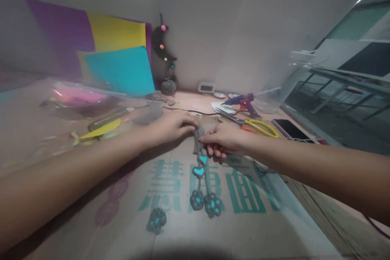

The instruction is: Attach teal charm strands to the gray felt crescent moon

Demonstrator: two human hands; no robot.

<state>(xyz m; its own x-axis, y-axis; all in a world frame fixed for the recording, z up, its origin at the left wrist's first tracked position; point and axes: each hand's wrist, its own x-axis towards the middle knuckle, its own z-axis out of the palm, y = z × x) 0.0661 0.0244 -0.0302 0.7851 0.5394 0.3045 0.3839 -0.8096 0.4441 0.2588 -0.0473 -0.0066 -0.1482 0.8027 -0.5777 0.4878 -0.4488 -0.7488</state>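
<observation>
A grey craft ornament (198, 172) lies on a pale printed sheet (122, 227), with two strands that carry blue hearts and end in paw-shaped pieces. My left hand (170, 126) pinches its upper end between thumb and forefinger. From the other side, my right hand (222, 139) closes thumb and forefinger on a strand just below, its other fingers curled. What lies between the fingertips is partly hidden. A separate grey paw piece (157, 220) with blue pads rests nearer to me on the sheet.
Yellow-handled scissors (260, 127), a glue gun (243, 102) and a phone (292, 131) lie on the right. Coloured sheets (122, 69) lean at the back left, near a hanging dark moon ornament (160, 42). Scraps and a yellow piece (102, 128) are at left.
</observation>
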